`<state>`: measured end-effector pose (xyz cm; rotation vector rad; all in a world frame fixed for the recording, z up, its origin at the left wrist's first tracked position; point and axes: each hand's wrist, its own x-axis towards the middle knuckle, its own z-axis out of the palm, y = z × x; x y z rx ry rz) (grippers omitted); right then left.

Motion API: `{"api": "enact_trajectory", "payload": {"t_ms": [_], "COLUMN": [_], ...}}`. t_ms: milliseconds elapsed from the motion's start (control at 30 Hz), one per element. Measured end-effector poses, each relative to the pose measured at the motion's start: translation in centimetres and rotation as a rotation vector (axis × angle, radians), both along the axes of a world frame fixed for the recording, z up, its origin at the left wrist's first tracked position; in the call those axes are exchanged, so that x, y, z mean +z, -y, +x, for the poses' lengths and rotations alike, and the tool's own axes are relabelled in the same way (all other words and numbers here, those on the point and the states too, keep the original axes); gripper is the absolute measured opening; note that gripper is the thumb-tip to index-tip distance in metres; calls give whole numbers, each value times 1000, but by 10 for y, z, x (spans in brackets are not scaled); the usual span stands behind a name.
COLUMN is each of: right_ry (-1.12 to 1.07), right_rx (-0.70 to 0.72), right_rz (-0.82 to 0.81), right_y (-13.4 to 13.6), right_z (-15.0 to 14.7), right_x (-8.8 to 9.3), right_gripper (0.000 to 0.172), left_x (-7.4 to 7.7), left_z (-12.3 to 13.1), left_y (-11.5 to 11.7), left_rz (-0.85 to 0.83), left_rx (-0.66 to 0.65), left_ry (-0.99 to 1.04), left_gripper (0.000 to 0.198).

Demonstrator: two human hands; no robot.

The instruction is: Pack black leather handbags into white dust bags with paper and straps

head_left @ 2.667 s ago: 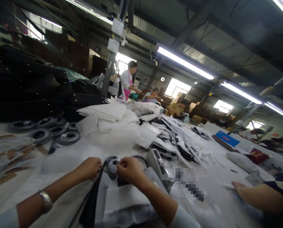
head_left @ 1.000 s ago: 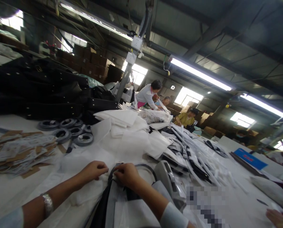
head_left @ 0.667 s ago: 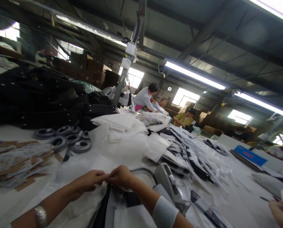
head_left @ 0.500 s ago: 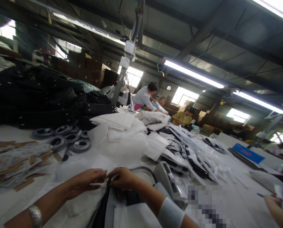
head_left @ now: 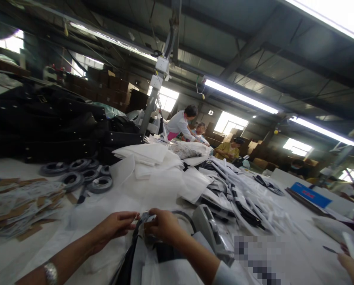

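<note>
My left hand (head_left: 120, 226) has its fingers stretched toward a crumpled, shiny grey-clear wrap (head_left: 147, 217), its fingertips at or very near the wrap's edge. From the other side my right hand (head_left: 164, 228) grips this wrap, thumb and fingers bent around it. It sits at the top of a black strap-like piece (head_left: 133, 242), part of a black item with pale grey sheeting (head_left: 137, 259) in front of me. My right hand and forearm hide much of that item. Close by on the right lies a grey tape-dispenser-like device (head_left: 208, 227).
White sheets (head_left: 162, 186) are heaped ahead, and grey rolls (head_left: 101, 184) lie left of them. Brown-and-white tags (head_left: 22, 202), a black bag pile (head_left: 61, 122), white strips (head_left: 272, 209) and a blue box (head_left: 310, 194) surround them. Another person's hand (head_left: 353, 265) is at the right edge.
The shiny wrap now shows between my hands, where my fingertips met before. My right hand has shifted slightly right, and my left fingers are more spread. The other person's hand moved slightly.
</note>
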<state>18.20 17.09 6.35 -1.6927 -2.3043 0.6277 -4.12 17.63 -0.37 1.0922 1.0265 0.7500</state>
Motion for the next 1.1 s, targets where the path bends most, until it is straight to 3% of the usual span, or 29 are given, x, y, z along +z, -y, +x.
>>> {"api": "enact_trajectory", "payload": {"t_ms": [167,333,533,800,933,1100], "right_ry": [-113,-179,-197,-269,-408,-751], "right_rx": [33,72,80,70,10,-230], "right_rz": [25,39,48,-2,-43,-239], "right_y": [-5,-14,-18,-12,-12,-16], "right_z": [-12,-18,-27,-30,-34,-44], "right_x": [-7,-19,-23,-23,-28,-41], "right_gripper": [68,85,74,46,49,57], "left_x": [7,8,-9,-35,-39,-44], "left_z": [6,9,14,15,19,17], "left_y": [7,4,-4,-21,-24,-29], "left_rz": [152,388,502,453,484,539], "left_rx": [-41,-122,-70,19,52,137], "left_ry": [-132,-168,-210,-225,-293,-456], "left_gripper": [60,48,46,44,28,36]}}
